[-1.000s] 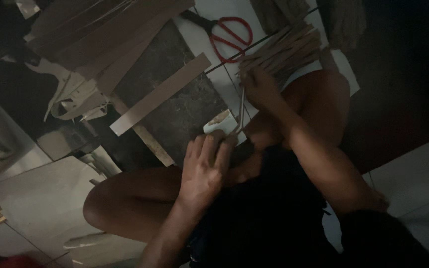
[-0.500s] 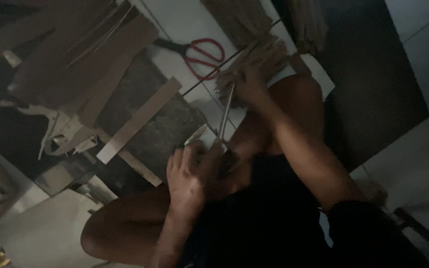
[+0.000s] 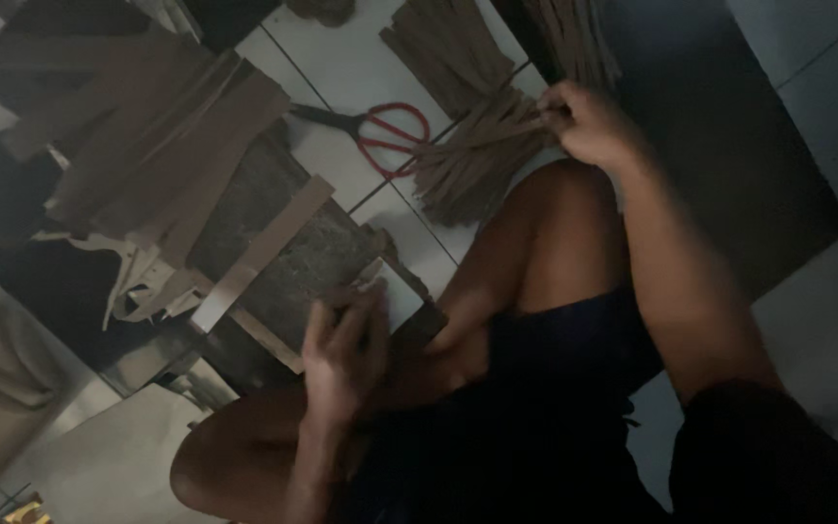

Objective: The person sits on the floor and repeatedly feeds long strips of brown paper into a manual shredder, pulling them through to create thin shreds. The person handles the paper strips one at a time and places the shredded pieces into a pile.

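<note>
We see a bundle of thin brown strips (image 3: 477, 160) lying on the white tiled floor (image 3: 361, 68) by the raised knee, its long axis running from the right hand down-left, where the loose ends fan out just beside red-handled scissors (image 3: 380, 136). Wider cardboard strips (image 3: 147, 146) and a dark board (image 3: 293, 262) lie further left. The right hand (image 3: 589, 121) is pinched closed on the bundle's end, while the left hand (image 3: 341, 354), fingers loosely curled, rests on a small pale card (image 3: 402, 294).
</note>
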